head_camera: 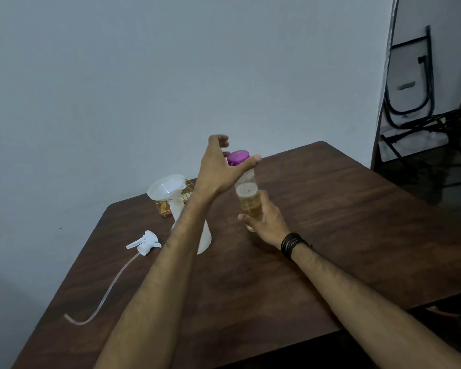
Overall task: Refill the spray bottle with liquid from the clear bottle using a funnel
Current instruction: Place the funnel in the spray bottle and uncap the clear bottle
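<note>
While my right hand [268,222] gripped the clear bottle [246,198] low above the bench [330,222], left hand [221,166] fingers [220,138] spread over its purple cap [238,157]; uncapping next, funnel [167,186] seated in spray bottle [205,238]

Dark wooden table [330,235], small gold wire basket [168,206] near its far edge, folded chair [410,75] against the wall.
</note>
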Action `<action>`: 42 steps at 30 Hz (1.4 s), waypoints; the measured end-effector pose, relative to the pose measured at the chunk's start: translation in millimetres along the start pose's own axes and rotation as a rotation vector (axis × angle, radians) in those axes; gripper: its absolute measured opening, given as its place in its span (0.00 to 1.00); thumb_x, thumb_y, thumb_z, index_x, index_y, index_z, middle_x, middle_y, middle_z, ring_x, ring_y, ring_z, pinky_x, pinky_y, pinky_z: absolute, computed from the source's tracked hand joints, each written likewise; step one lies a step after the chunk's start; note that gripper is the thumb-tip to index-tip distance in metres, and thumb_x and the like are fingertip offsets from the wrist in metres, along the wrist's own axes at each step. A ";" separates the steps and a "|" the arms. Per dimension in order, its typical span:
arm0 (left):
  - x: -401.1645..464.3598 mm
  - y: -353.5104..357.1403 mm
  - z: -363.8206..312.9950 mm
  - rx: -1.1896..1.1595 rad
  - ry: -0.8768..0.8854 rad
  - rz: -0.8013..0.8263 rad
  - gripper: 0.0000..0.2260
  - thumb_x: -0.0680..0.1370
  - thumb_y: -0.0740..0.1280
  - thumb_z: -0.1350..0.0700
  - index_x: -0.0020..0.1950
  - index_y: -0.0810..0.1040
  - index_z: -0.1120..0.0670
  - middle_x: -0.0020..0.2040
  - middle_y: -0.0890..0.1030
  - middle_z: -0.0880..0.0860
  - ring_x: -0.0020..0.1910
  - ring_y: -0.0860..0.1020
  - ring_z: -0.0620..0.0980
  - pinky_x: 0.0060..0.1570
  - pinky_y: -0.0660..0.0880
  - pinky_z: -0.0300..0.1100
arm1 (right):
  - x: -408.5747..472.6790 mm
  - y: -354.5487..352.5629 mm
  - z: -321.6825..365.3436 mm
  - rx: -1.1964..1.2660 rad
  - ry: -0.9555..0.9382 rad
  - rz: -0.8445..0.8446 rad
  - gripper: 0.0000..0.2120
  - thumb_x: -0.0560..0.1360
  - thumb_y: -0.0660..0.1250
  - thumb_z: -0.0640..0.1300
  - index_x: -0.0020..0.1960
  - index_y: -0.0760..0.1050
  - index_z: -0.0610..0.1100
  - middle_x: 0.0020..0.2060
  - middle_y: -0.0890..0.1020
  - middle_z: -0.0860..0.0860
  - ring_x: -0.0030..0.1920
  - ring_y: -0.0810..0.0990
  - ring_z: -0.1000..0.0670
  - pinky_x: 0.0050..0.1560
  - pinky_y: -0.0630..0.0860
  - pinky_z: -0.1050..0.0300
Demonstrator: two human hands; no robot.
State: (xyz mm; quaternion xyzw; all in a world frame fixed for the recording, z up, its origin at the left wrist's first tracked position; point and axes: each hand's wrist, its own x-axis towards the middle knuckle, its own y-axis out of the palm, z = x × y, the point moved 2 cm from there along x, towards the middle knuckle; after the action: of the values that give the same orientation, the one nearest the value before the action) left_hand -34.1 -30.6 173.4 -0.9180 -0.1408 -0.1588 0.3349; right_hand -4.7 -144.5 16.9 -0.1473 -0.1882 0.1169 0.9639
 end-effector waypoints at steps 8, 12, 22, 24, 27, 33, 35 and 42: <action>18.4 -23.6 -10.2 0.342 0.236 0.398 0.26 0.76 0.73 0.64 0.72 0.74 0.47 0.67 0.78 0.48 0.64 0.76 0.47 0.60 0.76 0.43 | 1.3 1.7 -2.8 -0.001 0.002 0.006 0.30 0.73 0.74 0.51 0.68 0.65 0.46 0.60 0.77 0.51 0.56 0.77 0.55 0.48 0.68 0.71; 22.7 -22.3 -13.2 0.547 0.144 0.206 0.30 0.72 0.74 0.36 0.70 0.74 0.47 0.56 0.78 0.49 0.53 0.77 0.50 0.54 0.78 0.49 | 1.3 1.6 -2.3 0.001 0.001 0.001 0.31 0.73 0.75 0.53 0.69 0.64 0.47 0.60 0.77 0.53 0.56 0.76 0.56 0.47 0.68 0.73; 25.1 -20.7 -11.0 0.556 0.262 0.305 0.20 0.79 0.71 0.46 0.70 0.75 0.45 0.61 0.78 0.50 0.59 0.77 0.51 0.56 0.76 0.46 | 0.8 1.2 -1.4 -0.006 0.007 -0.005 0.29 0.72 0.75 0.52 0.67 0.66 0.47 0.56 0.76 0.55 0.54 0.76 0.56 0.46 0.67 0.74; 25.8 -23.6 -11.8 0.606 0.209 0.224 0.29 0.75 0.69 0.34 0.72 0.73 0.46 0.57 0.77 0.49 0.55 0.77 0.50 0.54 0.77 0.49 | 0.7 1.9 -2.0 -0.007 0.006 -0.007 0.29 0.72 0.75 0.52 0.67 0.66 0.47 0.57 0.77 0.54 0.54 0.77 0.56 0.46 0.67 0.74; 25.6 -24.8 -13.3 0.609 0.289 0.316 0.33 0.74 0.74 0.40 0.76 0.67 0.42 0.72 0.70 0.50 0.68 0.72 0.51 0.62 0.74 0.49 | 1.4 1.7 -2.0 0.000 0.008 0.000 0.30 0.72 0.75 0.52 0.67 0.66 0.47 0.60 0.78 0.52 0.56 0.77 0.56 0.49 0.69 0.70; 28.1 -25.0 -12.5 0.640 0.321 0.471 0.24 0.78 0.72 0.58 0.73 0.73 0.44 0.68 0.76 0.49 0.65 0.74 0.51 0.60 0.73 0.43 | 2.2 1.5 -1.6 -0.007 0.027 0.010 0.30 0.72 0.75 0.52 0.68 0.65 0.47 0.61 0.77 0.52 0.57 0.76 0.55 0.51 0.69 0.66; 27.9 -27.8 -14.5 0.670 0.232 0.352 0.23 0.78 0.69 0.42 0.73 0.73 0.43 0.59 0.79 0.49 0.58 0.77 0.51 0.59 0.77 0.51 | 2.1 1.7 -2.0 -0.005 0.023 0.006 0.30 0.72 0.75 0.52 0.68 0.65 0.47 0.61 0.78 0.51 0.58 0.76 0.54 0.55 0.71 0.62; 23.9 -31.6 -17.2 0.609 0.297 0.478 0.35 0.76 0.76 0.54 0.79 0.64 0.42 0.79 0.64 0.49 0.74 0.68 0.49 0.66 0.72 0.46 | 2.3 1.4 -1.6 -0.010 0.028 0.007 0.31 0.72 0.75 0.52 0.68 0.65 0.47 0.61 0.77 0.51 0.57 0.76 0.56 0.50 0.69 0.68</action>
State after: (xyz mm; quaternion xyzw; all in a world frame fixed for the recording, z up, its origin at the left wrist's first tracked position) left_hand -27.3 -15.1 213.1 -0.7509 0.0856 -0.1582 0.6355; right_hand -2.3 -143.0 15.8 -0.1546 -0.1747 0.1171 0.9653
